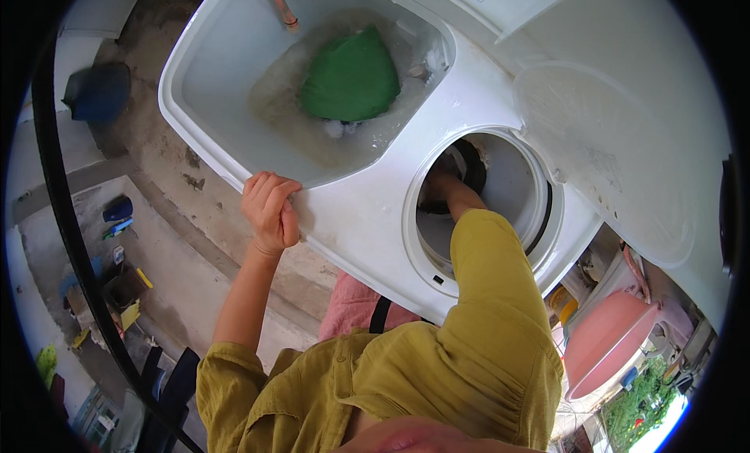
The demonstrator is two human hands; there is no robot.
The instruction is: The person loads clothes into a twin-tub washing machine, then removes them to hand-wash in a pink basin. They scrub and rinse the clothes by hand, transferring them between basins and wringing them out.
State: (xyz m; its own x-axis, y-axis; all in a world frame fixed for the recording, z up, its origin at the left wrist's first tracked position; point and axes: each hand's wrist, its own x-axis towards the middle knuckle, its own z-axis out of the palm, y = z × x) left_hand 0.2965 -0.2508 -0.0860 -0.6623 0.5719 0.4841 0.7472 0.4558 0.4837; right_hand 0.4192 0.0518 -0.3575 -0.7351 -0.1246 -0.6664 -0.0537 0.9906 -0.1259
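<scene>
My left hand [270, 209] grips the front rim of a white twin-tub washing machine [351, 224], near the corner of the wash tub. In the wash tub [225, 95], murky water surrounds a bulging piece of green cloth [351, 78]. My right arm reaches deep into the round spin tub [510, 183]. Down there my right hand [436, 183] is in shadow beside a dark ring-shaped part [473, 166]; its fingers and anything in them are hard to make out.
A translucent round lid [609, 154] stands raised beside the spin tub, against the machine's opened white cover [685, 218]. A hose [283, 7] hangs into the wash tub. At right is a pink basin [609, 344]. Assorted items lie along the concrete floor [176, 242] at left.
</scene>
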